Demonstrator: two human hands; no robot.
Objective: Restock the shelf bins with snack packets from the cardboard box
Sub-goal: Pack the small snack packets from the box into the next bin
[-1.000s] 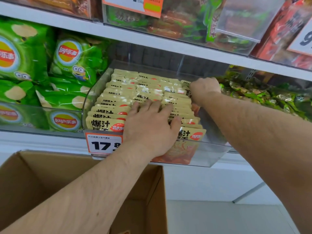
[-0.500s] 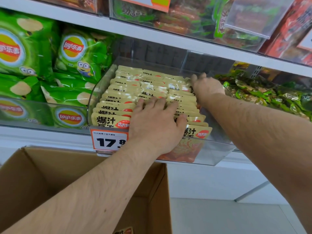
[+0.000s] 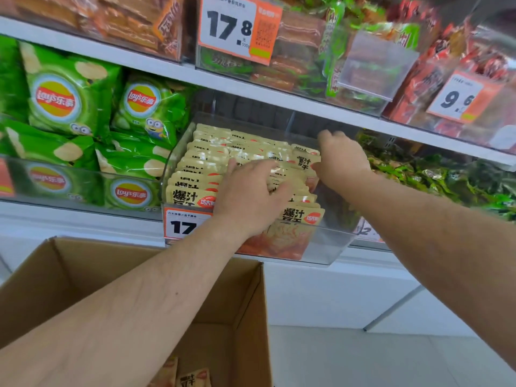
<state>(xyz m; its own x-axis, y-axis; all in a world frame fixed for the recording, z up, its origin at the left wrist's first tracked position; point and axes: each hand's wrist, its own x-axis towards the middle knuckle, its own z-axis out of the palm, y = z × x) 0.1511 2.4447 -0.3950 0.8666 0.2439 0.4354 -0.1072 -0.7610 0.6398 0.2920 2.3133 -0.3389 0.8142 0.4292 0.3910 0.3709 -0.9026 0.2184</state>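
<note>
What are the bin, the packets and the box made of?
Bin: clear rigid plastic, glossy; contents show through its walls. Snack packets: probably plastic film, cream, with a soft sheen and flat sealed edges. Cardboard box: brown matte cardboard with folded flaps; whether it is corrugated cannot be told.

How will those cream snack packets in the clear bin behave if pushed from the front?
The cream packets stand on edge in tight rows, so a push probably slides the row as a block. They look thin and flexible; the one by the right hand leans, so loose ones likely flop. Glossy film suggests slippery under the left hand.
</note>
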